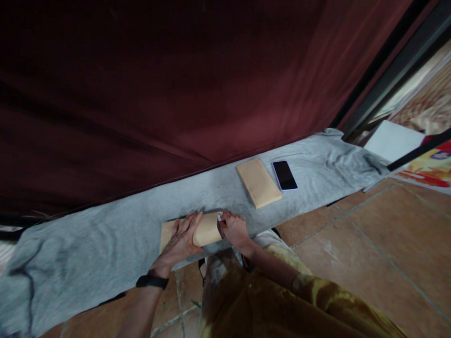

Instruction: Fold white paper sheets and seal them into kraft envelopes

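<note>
A tan envelope (207, 230) lies on a grey cloth (102, 242) spread over a low ledge. My left hand (181, 239) rests flat across its left half, fingers stretched out and pressing down. My right hand (233, 230) is curled at the envelope's right end, fingers pinched near a small white bit at the corner; what it grips is too small to make out. A black band sits on my left wrist (152, 281).
A second tan envelope (258, 182) and a dark-screened phone (284, 175) lie further right on the cloth. A dark red curtain (171, 92) hangs behind. Brown floor tiles (379, 242) lie below; a white sheet (392, 141) and colourful printed material (436, 169) sit at far right.
</note>
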Action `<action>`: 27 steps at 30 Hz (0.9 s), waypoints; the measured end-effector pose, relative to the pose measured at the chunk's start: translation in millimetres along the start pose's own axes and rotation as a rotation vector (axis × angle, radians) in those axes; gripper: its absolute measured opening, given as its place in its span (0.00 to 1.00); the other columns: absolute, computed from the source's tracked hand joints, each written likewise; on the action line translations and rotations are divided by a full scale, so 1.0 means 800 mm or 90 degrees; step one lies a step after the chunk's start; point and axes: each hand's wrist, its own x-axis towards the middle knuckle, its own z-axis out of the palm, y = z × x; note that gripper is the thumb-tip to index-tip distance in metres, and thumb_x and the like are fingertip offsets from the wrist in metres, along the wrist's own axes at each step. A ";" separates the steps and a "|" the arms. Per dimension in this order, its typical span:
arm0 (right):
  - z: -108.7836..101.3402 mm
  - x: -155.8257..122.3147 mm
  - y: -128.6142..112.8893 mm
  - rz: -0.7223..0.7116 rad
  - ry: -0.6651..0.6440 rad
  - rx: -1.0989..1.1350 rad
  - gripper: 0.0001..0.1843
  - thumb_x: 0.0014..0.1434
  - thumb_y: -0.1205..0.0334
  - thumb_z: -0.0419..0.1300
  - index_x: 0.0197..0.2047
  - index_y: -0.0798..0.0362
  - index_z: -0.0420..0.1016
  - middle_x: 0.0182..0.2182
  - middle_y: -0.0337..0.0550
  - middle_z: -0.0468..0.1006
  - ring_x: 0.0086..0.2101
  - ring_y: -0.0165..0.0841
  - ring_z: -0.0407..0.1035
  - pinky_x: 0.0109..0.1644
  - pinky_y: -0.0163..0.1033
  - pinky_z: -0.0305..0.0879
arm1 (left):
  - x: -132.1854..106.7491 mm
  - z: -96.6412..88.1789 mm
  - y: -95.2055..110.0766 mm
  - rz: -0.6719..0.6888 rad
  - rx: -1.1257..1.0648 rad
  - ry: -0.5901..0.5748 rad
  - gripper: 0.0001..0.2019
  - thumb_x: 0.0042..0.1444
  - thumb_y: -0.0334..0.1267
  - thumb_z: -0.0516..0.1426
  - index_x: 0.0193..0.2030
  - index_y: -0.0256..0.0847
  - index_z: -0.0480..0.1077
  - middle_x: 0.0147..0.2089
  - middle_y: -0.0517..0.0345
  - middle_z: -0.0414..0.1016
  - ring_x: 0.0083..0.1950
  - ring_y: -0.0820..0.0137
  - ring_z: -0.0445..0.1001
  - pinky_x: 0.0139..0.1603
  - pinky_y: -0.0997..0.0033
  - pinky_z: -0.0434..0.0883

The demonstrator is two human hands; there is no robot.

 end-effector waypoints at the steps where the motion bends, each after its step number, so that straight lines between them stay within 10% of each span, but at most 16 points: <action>1: 0.000 0.000 0.000 -0.001 0.002 -0.002 0.08 0.68 0.61 0.56 0.46 0.49 0.76 0.44 0.44 0.82 0.43 0.35 0.77 0.45 0.35 0.64 | 0.000 0.000 0.000 -0.001 -0.003 -0.005 0.60 0.46 0.45 0.68 0.77 0.47 0.34 0.76 0.40 0.51 0.76 0.49 0.49 0.74 0.40 0.44; 10: 0.003 0.008 0.010 0.045 0.031 0.123 0.19 0.61 0.60 0.62 0.55 0.51 0.69 0.50 0.47 0.77 0.42 0.35 0.74 0.43 0.35 0.65 | 0.004 -0.012 0.002 -0.021 -0.030 -0.023 0.57 0.45 0.45 0.67 0.77 0.45 0.39 0.74 0.42 0.55 0.76 0.48 0.51 0.74 0.40 0.43; 17: 0.010 0.033 0.026 0.070 -0.052 0.481 0.06 0.53 0.62 0.63 0.25 0.50 0.74 0.20 0.35 0.72 0.26 0.32 0.69 0.32 0.34 0.62 | 0.017 -0.027 -0.006 0.023 -0.015 -0.012 0.56 0.46 0.44 0.67 0.77 0.47 0.41 0.76 0.43 0.53 0.77 0.49 0.46 0.74 0.40 0.42; 22: 0.020 0.041 0.020 0.116 -0.030 0.585 0.10 0.56 0.57 0.58 0.26 0.50 0.70 0.19 0.38 0.72 0.20 0.32 0.67 0.24 0.35 0.64 | 0.013 -0.029 -0.009 -0.019 -0.036 0.097 0.47 0.54 0.37 0.62 0.77 0.53 0.43 0.78 0.47 0.48 0.78 0.51 0.45 0.74 0.37 0.43; 27: 0.026 0.038 0.010 0.222 0.037 0.797 0.11 0.51 0.57 0.64 0.24 0.48 0.66 0.18 0.39 0.72 0.19 0.34 0.69 0.22 0.38 0.69 | -0.004 0.015 0.019 -0.076 -0.208 0.259 0.38 0.61 0.42 0.58 0.76 0.50 0.47 0.77 0.46 0.49 0.77 0.55 0.50 0.72 0.47 0.57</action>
